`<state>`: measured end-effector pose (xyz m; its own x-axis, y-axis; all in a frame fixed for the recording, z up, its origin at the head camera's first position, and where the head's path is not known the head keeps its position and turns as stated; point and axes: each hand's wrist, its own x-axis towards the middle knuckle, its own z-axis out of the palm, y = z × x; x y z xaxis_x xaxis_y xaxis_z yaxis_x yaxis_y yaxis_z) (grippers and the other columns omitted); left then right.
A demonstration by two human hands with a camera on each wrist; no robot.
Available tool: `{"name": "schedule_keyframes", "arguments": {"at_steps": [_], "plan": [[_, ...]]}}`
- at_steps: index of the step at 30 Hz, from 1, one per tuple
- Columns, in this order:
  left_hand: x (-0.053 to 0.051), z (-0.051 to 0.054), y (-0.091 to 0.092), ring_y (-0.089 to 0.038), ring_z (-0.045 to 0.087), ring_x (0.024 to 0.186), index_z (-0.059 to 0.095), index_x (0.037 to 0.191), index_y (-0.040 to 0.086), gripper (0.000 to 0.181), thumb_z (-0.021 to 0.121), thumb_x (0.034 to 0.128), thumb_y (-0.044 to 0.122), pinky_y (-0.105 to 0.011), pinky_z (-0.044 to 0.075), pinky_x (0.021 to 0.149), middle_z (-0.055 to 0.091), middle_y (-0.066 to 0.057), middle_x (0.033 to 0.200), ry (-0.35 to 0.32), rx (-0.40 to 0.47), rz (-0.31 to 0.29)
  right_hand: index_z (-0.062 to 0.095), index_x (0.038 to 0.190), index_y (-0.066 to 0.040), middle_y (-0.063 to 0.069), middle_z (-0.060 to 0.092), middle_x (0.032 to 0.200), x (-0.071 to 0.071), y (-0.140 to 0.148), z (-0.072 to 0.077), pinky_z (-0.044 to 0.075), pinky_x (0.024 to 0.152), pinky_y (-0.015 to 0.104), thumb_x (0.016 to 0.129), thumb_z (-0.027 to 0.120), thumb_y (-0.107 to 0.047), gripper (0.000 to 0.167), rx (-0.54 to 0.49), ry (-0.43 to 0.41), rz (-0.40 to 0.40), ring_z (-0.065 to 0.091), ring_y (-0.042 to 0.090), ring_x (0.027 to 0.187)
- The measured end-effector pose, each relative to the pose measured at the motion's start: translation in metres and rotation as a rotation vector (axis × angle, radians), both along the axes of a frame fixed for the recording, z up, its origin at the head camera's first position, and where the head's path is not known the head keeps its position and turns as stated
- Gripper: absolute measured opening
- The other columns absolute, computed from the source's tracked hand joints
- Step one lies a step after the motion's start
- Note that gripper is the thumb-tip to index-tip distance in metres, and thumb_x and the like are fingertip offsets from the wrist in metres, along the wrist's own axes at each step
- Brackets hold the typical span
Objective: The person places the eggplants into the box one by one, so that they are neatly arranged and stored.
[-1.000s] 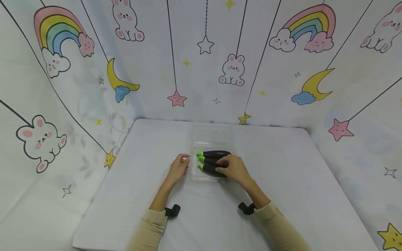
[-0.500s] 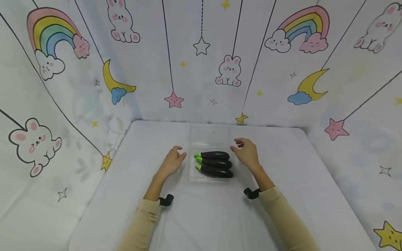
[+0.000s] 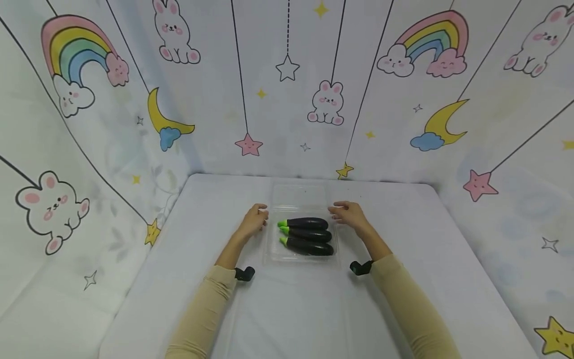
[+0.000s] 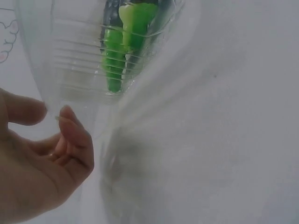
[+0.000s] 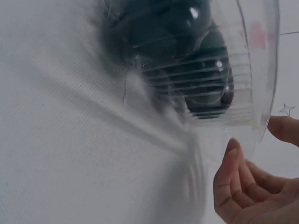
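Note:
Three dark eggplants [image 3: 309, 246] with bright green stem ends lie side by side in a clear plastic clamshell box [image 3: 272, 253], stems to the left. Its transparent lid [image 3: 300, 193] is folded back on the far side. At the box's left edge is my left hand [image 3: 254, 220], fingers bent and the thumb apart from them in the left wrist view. My right hand [image 3: 351, 214] is at the right edge near the hinge; in the right wrist view its thumb [image 5: 284, 129] is by the lid's edge, with a gap to the fingers. Contact with the plastic is hard to tell.
A white-covered table [image 3: 394, 224] carries the box at its middle. Behind and beside it hang white cloth walls [image 3: 287, 114] printed with rabbits, stars and rainbows. A black wrist camera mount [image 3: 245, 273] sits on the left forearm, another mount [image 3: 360, 268] on the right.
My right hand has left the eggplants, moved right and forward, then closed in on the box's right edge. My left hand has moved forward along the left edge. The eggplants stay put.

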<state>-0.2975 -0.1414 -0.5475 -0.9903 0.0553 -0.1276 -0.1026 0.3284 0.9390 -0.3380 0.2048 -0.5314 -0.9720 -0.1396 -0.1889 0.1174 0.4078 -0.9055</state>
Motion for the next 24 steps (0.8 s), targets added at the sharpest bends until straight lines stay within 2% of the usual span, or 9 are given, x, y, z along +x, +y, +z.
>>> {"name": "schedule_keyframes", "arguments": {"at_steps": [8,13,19,24], "plan": [[-0.004,0.0,0.006,-0.02,0.058,0.081,0.047,0.148,-0.001,0.042,0.046,0.1066,0.007,-0.03,0.05,0.069,0.058,-0.017,0.109,-0.009,0.118,0.021,0.056,0.148,-0.005,0.019,0.065,0.138,-0.005,0.007,-0.011,0.056,0.099,0.039,0.104,0.064,-0.022,0.047,-0.102,-0.077,-0.004,0.068,0.028,0.116],[-0.007,0.001,0.007,-0.019,0.057,0.08,0.049,0.145,-0.001,0.042,0.048,0.1034,0.004,-0.031,0.05,0.068,0.056,-0.014,0.105,0.002,0.161,0.043,0.054,0.149,-0.004,0.019,0.065,0.137,-0.007,0.007,-0.013,0.056,0.098,0.035,0.103,0.067,-0.019,0.051,-0.189,-0.08,-0.004,0.067,0.025,0.115],[-0.008,-0.003,0.007,-0.019,0.057,0.079,0.049,0.145,0.006,0.044,0.049,0.102,0.002,-0.031,0.049,0.067,0.056,-0.015,0.104,0.008,0.205,0.051,0.049,0.151,-0.004,0.02,0.064,0.137,-0.006,0.005,-0.015,0.056,0.089,0.029,0.102,0.07,-0.019,0.055,-0.272,-0.089,-0.021,0.068,0.019,0.106],[-0.006,-0.006,0.008,-0.022,0.059,0.08,0.05,0.145,0.011,0.044,0.05,0.1022,0.003,-0.032,0.049,0.068,0.056,-0.014,0.104,0.009,0.226,0.058,0.043,0.151,0.0,0.013,0.068,0.129,-0.006,0.006,-0.018,0.056,0.088,0.027,0.103,0.068,-0.014,0.056,-0.338,-0.08,-0.01,0.068,0.016,0.105]]}}
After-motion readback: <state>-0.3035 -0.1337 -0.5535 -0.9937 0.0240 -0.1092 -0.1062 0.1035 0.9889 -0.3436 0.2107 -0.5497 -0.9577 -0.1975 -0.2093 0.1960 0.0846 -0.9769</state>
